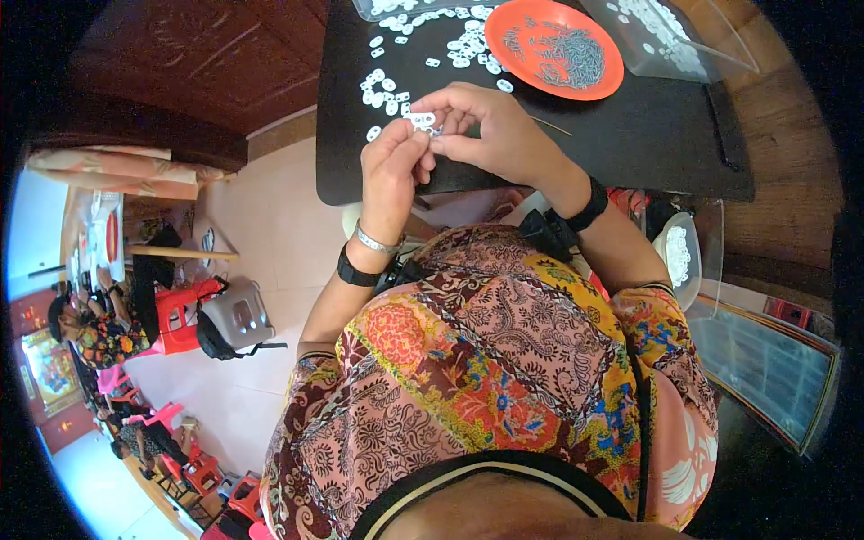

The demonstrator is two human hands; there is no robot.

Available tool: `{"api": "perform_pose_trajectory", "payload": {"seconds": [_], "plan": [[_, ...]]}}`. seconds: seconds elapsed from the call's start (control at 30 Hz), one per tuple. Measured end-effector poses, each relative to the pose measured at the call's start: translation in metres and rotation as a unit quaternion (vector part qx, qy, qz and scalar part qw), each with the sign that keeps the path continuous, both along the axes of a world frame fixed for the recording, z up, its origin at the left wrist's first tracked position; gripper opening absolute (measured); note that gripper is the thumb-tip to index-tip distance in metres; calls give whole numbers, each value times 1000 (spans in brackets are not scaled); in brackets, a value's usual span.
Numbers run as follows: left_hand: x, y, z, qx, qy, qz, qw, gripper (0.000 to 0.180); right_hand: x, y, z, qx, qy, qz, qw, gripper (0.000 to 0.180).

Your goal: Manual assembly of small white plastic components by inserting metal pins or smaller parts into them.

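Both hands meet over the near edge of the black worktop (630, 135). The left hand (393, 171) is curled, fingertips pinching a small white plastic piece (423, 120), and the right hand (490, 126) closes on that same piece from the other side, fingers bent tight around it. Just beyond the hands, loose white pieces (382, 85) lie scattered on the worktop. Further from the hands, to the right, sits an orange plate (517, 22) carrying a heap of small grey metal parts (571, 58). Past the plate, at the worktop's far right, a clear plastic tray (711, 49) holds more white pieces. Black bands wrap both wrists.
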State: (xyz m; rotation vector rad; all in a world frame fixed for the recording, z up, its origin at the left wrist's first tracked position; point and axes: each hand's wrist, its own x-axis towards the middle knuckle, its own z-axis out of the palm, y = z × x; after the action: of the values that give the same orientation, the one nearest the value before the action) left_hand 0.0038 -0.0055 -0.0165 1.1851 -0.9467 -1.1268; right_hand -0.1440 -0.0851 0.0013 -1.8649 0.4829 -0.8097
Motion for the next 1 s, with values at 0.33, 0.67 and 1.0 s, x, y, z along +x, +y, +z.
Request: {"api": "perform_pose_trajectory", "payload": {"seconds": [0.33,0.67,1.0], "plan": [[0,-5,-2,23,44,-19,999,20,2,3,-6,-145,12,-86,986,32],[-2,-4,-1,-27,56,-39,997,24,2,4,-11,-187,-3,-103,977,31],[-5,-5,-2,-34,3,-10,999,27,5,6,-12,-240,11,-141,960,29]]}}
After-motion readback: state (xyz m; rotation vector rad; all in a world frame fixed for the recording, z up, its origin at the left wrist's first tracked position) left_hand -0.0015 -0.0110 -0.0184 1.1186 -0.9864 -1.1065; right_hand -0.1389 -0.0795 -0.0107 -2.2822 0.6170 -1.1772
